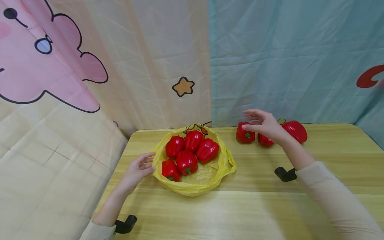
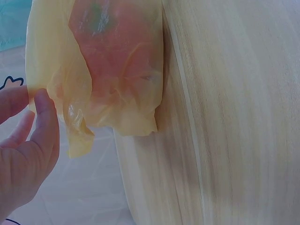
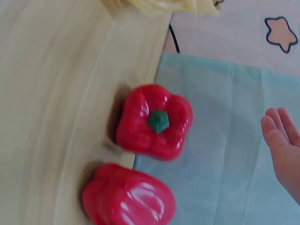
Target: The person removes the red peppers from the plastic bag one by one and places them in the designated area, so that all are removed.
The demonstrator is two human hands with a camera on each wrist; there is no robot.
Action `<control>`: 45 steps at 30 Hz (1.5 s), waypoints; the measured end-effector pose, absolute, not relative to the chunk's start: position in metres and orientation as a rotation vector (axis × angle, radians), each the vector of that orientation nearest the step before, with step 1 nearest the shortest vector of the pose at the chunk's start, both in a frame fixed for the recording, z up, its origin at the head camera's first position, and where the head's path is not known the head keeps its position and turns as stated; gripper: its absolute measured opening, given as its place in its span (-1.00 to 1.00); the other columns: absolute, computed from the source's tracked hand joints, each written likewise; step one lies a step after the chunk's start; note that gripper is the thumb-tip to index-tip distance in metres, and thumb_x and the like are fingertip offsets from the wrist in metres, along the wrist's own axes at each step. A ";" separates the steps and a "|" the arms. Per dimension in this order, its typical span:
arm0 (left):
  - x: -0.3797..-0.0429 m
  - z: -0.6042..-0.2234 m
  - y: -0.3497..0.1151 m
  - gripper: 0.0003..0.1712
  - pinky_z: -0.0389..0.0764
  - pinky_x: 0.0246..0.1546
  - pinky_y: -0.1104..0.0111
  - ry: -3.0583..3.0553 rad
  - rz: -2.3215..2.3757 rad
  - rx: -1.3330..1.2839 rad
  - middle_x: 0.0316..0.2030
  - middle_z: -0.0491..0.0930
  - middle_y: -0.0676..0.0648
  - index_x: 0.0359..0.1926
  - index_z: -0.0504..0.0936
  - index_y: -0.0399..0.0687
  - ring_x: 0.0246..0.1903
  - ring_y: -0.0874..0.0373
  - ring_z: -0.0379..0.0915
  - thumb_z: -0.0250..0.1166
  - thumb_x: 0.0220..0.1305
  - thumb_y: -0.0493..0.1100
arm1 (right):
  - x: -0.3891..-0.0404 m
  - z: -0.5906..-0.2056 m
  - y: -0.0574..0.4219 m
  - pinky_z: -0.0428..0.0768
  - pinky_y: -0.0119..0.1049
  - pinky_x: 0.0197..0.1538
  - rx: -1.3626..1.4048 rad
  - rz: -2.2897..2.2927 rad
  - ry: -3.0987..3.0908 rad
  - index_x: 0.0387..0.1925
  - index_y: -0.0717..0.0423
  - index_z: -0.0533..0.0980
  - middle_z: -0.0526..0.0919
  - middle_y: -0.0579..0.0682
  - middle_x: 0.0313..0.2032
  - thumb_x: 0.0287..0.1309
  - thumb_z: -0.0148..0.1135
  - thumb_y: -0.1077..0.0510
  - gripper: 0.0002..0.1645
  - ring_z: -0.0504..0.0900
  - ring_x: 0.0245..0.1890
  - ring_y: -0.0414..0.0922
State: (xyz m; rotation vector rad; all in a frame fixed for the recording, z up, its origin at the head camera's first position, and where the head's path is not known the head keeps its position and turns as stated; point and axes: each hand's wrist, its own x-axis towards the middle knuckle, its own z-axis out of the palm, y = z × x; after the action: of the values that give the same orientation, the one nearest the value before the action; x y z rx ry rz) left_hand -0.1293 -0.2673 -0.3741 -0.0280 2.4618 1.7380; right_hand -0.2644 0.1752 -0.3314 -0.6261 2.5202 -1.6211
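Note:
A yellow plastic bag (image 1: 192,190) stands with its mouth spread wide, and several red bell peppers (image 1: 187,162) with green stems lie inside. My left hand (image 1: 138,170) is at the bag's left rim, thumb and fingertips apart and touching the plastic. Through the thin wall a pepper (image 2: 117,51) shows in the left wrist view. Over the back right of the table my right hand (image 1: 267,125) is raised with fingers extended, holding nothing. It overlaps an upright bell pepper (image 1: 245,136) and partly hides another pepper (image 1: 265,140). In the right wrist view the upright pepper (image 3: 157,123) stands apart from the fingers.
A larger red pepper (image 1: 295,131) lies at the back right, partly behind my right forearm. The wooden table (image 1: 240,213) ends at a hanging printed curtain (image 1: 270,66). Black wrist mounts (image 1: 285,174) project from both sleeves. A bag handle (image 1: 231,163) sticks out on the right side.

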 end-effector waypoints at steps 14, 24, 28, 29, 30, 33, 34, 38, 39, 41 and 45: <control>-0.129 -0.376 -0.266 -0.39 0.56 -0.13 0.37 2.455 1.753 -0.035 0.11 0.34 -0.35 0.28 0.25 -0.27 -0.04 -0.05 0.44 0.20 0.21 -0.39 | -0.266 -0.352 0.120 0.41 -0.03 0.15 -0.812 -1.634 2.341 0.16 0.19 0.39 0.44 0.18 0.12 0.02 0.37 0.19 -0.36 0.42 0.10 0.11; -0.129 -0.375 -0.266 -0.39 0.55 -0.12 0.38 2.453 1.743 -0.051 0.12 0.33 -0.34 0.29 0.25 -0.25 -0.03 -0.05 0.42 0.19 0.21 -0.39 | -0.261 -0.359 0.097 0.45 -0.04 0.11 -0.882 -1.598 2.267 0.15 0.26 0.39 0.44 0.23 0.12 -0.01 0.38 0.21 -0.34 0.43 0.06 0.14; -0.130 -0.375 -0.265 -0.39 0.56 -0.11 0.35 2.457 1.741 -0.051 0.12 0.33 -0.34 0.28 0.25 -0.25 -0.03 -0.05 0.42 0.19 0.21 -0.39 | -0.261 -0.362 0.088 0.44 0.01 0.12 -0.948 -1.574 2.261 0.13 0.24 0.42 0.48 0.21 0.09 -0.02 0.38 0.22 -0.37 0.43 0.05 0.20; -0.130 -0.375 -0.265 -0.39 0.56 -0.11 0.35 2.457 1.742 -0.051 0.12 0.34 -0.34 0.28 0.26 -0.25 -0.03 -0.05 0.43 0.19 0.21 -0.39 | -0.260 -0.363 0.086 0.43 0.02 0.12 -0.963 -1.565 2.263 0.12 0.22 0.42 0.49 0.20 0.09 -0.02 0.38 0.22 -0.38 0.43 0.05 0.20; -0.130 -0.376 -0.265 -0.39 0.56 -0.10 0.33 2.458 1.741 -0.051 0.12 0.34 -0.34 0.28 0.26 -0.25 -0.04 -0.04 0.43 0.19 0.21 -0.39 | -0.260 -0.364 0.084 0.43 0.03 0.12 -0.975 -1.555 2.263 0.12 0.21 0.43 0.49 0.18 0.09 -0.02 0.38 0.23 -0.39 0.43 0.05 0.21; -0.130 -0.376 -0.265 -0.39 0.56 -0.09 0.30 2.456 1.744 -0.044 0.12 0.34 -0.34 0.28 0.26 -0.26 -0.04 -0.04 0.43 0.20 0.21 -0.39 | -0.260 -0.366 0.079 0.41 0.04 0.13 -0.992 -1.520 2.264 0.12 0.19 0.44 0.50 0.13 0.08 -0.01 0.38 0.21 -0.40 0.43 0.04 0.19; -0.130 -0.376 -0.265 -0.39 0.56 -0.08 0.28 2.456 1.743 -0.041 0.12 0.34 -0.35 0.28 0.25 -0.26 -0.04 -0.04 0.43 0.20 0.21 -0.38 | -0.261 -0.366 0.077 0.41 0.05 0.12 -0.991 -1.510 2.260 0.11 0.19 0.44 0.50 0.13 0.08 -0.02 0.39 0.21 -0.39 0.43 0.04 0.19; -0.130 -0.376 -0.266 -0.39 0.55 -0.07 0.24 2.457 1.741 -0.036 0.12 0.34 -0.35 0.29 0.25 -0.26 -0.03 -0.05 0.43 0.20 0.21 -0.38 | -0.262 -0.369 0.072 0.40 0.07 0.13 -0.999 -1.477 2.251 0.11 0.26 0.42 0.47 0.21 0.09 -0.01 0.38 0.19 -0.38 0.44 0.04 0.17; -0.131 -0.376 -0.266 -0.39 0.55 -0.07 0.23 2.457 1.739 -0.036 0.12 0.33 -0.35 0.29 0.25 -0.25 -0.03 -0.06 0.43 0.20 0.21 -0.38 | -0.262 -0.370 0.070 0.40 0.07 0.13 -1.002 -1.469 2.252 0.11 0.27 0.42 0.46 0.22 0.09 -0.01 0.38 0.19 -0.38 0.44 0.04 0.16; -0.131 -0.376 -0.266 -0.39 0.55 -0.07 0.24 2.457 1.739 -0.039 0.12 0.33 -0.35 0.28 0.25 -0.25 -0.03 -0.05 0.43 0.20 0.21 -0.38 | -0.263 -0.372 0.068 0.40 0.07 0.14 -1.006 -1.454 2.258 0.11 0.29 0.42 0.45 0.24 0.10 -0.02 0.39 0.19 -0.37 0.44 0.04 0.14; -0.130 -0.376 -0.265 -0.39 0.56 -0.10 0.31 2.455 1.738 -0.046 0.12 0.33 -0.35 0.28 0.25 -0.26 -0.04 -0.06 0.43 0.19 0.21 -0.39 | -0.264 -0.374 0.065 0.39 0.04 0.15 -0.998 -1.420 2.286 0.11 0.27 0.43 0.47 0.20 0.09 -0.03 0.40 0.18 -0.37 0.45 0.03 0.09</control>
State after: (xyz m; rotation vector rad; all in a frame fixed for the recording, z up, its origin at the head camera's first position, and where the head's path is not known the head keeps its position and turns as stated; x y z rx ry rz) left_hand -0.1303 -0.2653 -0.3758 -0.0460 2.4552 1.7376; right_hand -0.2636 0.0646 -0.3744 -0.9976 2.2857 -1.4196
